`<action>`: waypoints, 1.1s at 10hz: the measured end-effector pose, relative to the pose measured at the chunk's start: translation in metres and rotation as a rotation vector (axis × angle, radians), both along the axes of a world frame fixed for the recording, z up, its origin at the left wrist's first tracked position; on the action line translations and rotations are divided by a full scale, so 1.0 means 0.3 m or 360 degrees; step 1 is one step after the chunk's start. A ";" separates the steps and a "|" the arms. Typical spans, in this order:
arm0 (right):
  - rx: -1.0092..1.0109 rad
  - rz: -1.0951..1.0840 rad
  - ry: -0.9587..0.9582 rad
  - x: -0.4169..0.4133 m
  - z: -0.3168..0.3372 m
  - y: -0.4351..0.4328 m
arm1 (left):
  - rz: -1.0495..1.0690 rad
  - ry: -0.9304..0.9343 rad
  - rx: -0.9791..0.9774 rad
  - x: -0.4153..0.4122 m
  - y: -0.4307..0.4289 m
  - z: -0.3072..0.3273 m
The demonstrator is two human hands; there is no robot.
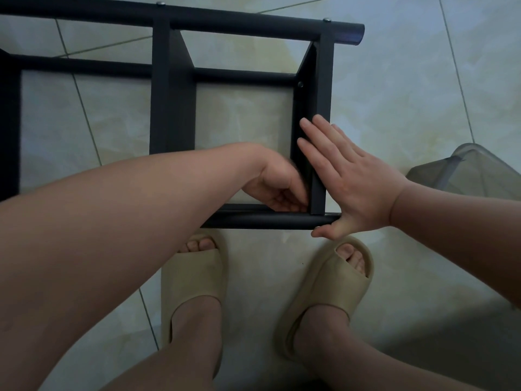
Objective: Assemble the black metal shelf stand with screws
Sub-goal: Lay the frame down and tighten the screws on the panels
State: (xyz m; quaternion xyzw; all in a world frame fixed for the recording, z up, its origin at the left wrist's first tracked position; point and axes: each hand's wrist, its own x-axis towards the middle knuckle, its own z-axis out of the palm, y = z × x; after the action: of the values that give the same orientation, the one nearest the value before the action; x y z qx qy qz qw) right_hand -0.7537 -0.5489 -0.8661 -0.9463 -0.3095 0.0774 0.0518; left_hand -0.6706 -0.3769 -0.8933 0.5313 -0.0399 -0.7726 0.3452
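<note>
The black metal shelf stand (172,88) stands on the tiled floor in front of me, seen from above. Round tubes run left to right and flat crosspieces join them. Screw heads (327,20) show on the far tube, and another screw (300,84) sits inside the right crosspiece. My right hand (349,182) lies flat with straight fingers against the outside of the right crosspiece (318,190), thumb under the near tube (267,221). My left hand (277,183) reaches inside the frame, fingers curled at the corner where that crosspiece meets the near tube. What the fingers pinch is hidden.
My two feet in beige slides (194,280) stand on the pale tiles just before the near tube. A translucent grey plastic container (468,170) sits at the right edge. More of the frame runs off the left side of view.
</note>
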 end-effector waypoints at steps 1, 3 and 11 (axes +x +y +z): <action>0.0020 -0.0002 -0.0002 0.001 -0.002 -0.001 | 0.0016 -0.0073 -0.0046 0.006 -0.009 0.008; 0.0043 -0.0002 0.0006 0.001 -0.005 -0.002 | 0.0244 -0.0025 -0.0181 -0.027 0.019 0.000; 0.0042 -0.0014 0.0013 0.000 -0.006 0.000 | -0.0141 -0.0126 0.0069 0.025 -0.032 0.017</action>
State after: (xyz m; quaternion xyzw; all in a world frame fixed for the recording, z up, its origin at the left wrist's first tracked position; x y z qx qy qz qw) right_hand -0.7537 -0.5488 -0.8678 -0.9466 -0.3062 0.0771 0.0659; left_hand -0.6632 -0.3864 -0.8881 0.5664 -0.0603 -0.7663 0.2973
